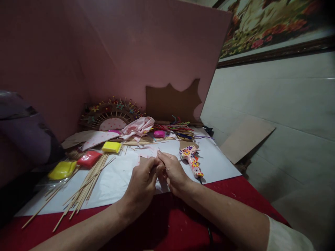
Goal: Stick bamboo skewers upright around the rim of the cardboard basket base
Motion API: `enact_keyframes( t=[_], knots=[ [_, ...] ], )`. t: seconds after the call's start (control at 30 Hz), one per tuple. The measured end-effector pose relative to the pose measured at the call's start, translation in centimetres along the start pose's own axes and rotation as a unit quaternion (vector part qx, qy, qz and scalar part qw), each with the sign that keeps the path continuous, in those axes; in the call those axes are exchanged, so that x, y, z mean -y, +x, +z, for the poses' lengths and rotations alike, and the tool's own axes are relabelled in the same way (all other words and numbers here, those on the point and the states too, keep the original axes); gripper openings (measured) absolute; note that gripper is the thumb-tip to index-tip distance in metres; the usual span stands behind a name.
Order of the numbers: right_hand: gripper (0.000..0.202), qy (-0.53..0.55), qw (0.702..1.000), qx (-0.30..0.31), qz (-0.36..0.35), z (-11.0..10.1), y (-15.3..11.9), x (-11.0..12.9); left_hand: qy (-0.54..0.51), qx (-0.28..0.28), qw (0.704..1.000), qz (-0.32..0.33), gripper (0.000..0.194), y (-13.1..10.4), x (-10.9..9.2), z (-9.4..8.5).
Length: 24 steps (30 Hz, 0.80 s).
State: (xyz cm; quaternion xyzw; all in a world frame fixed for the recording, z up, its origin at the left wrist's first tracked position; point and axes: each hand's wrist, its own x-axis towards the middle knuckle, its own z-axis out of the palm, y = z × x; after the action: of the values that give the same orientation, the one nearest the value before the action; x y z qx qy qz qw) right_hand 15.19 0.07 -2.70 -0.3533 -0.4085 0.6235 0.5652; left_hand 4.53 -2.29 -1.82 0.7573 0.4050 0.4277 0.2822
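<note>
My left hand [145, 176] and my right hand [174, 172] meet over the front of the white sheet [115, 184]. Both have their fingers curled and pinched together, tip to tip. Whatever they grip is small and hidden by the fingers. A small brown cardboard piece [142, 160] with pink at its edge shows just behind my left hand. To the right of my right hand lies a flower-patterned glue gun [192, 160], on its side. Bundled thin wooden sticks [90, 183] lie left of my left hand.
Yellow [111, 147] and red [89, 159] clay packs lie left. Behind stand a decorated cardboard fan [112, 113] and a jagged cardboard sheet [171, 103]. Pink cloth [138, 127], coloured pipe cleaners [174, 126] and pliers [184, 135] lie at the back. Red cloth [230, 195] covers the front.
</note>
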Motion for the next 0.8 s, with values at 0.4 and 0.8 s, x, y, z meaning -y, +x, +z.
enact_keyframes(
  t=[0.4,0.8],
  knots=[
    [0.024,0.054,0.996,0.067,0.022,0.26,-0.28,0.01,-0.207,0.053,0.973,-0.085,0.027,-0.02,-0.89,-0.04],
    [0.028,0.056,0.997,-0.040,-0.030,-0.51,0.57,0.89,-0.228,0.067,0.967,-0.086,0.028,-0.74,-0.37,-0.60]
  ],
)
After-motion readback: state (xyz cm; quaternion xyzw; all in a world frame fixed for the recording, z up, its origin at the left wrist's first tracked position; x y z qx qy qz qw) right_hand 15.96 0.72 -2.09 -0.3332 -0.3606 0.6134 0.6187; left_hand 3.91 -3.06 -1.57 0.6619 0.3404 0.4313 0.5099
